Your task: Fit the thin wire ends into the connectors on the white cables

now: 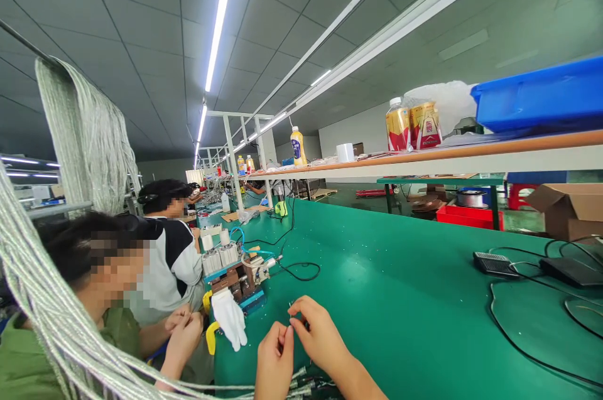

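Note:
My left hand [274, 357] and my right hand [315, 332] meet low in the view over the green table [400, 274]. Both pinch a thin silvery wire end between thumb and fingertips. A bundle of silver braided cables [56, 318] sweeps from the upper left down under my hands, its connector ends [301, 384] lying at the table's front edge below my wrists.
A small bench machine [235, 271] with a white glove [229, 318] stands just left of my hands. Two co-workers sit at the left, one with hands together. Black cables, a pedal [492, 263] and a power brick [570, 271] lie at right. Shelf above holds bottles and a blue bin [541, 98].

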`<state>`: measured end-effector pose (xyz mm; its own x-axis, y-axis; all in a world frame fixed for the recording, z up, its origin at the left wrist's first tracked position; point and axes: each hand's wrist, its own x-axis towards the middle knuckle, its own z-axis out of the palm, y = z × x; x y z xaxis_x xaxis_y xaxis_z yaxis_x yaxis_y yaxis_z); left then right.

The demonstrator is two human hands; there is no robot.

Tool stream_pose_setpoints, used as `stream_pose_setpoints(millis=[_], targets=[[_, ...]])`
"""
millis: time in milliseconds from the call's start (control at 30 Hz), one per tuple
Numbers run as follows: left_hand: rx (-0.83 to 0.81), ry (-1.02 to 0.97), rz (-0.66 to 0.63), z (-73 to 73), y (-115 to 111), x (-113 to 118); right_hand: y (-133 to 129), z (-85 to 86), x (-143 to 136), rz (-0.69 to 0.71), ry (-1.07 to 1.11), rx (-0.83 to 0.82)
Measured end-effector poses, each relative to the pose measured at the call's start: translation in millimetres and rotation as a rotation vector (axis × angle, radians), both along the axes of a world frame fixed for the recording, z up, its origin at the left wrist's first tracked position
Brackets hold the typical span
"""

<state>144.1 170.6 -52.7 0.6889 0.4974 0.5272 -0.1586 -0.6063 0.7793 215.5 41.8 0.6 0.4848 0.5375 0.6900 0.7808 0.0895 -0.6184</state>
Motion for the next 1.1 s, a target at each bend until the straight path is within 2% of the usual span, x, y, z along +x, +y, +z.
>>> stream_pose_setpoints(millis=[233, 467, 633, 767, 1100], targets=[[0.013, 0.004, -0.021, 2.2, -4.2, -3.4, 0.8, 2.6, 2.1, -0.068, 0.049, -0.025], [0.012, 0.028, 0.019, 0.6, 3.4, -0.6, 2.7, -4.3, 6.7, -0.169, 0.025, -0.026], [0.007, 0.020, 0.071, 7.5, -0.9, -3.6, -0.8, -2.7, 7.9, -0.107, 0.037, -0.012], [-0.001, 0.022, 0.051, 9.4, -3.9, -5.4, -2.3, -0.7, 5.9, -0.070, 0.007, -0.030], [-0.014, 0.041, 0.043, 9.8, -4.1, -6.5, -1.2, -0.8, 7.4, -0.091, -0.040, -0.030]])
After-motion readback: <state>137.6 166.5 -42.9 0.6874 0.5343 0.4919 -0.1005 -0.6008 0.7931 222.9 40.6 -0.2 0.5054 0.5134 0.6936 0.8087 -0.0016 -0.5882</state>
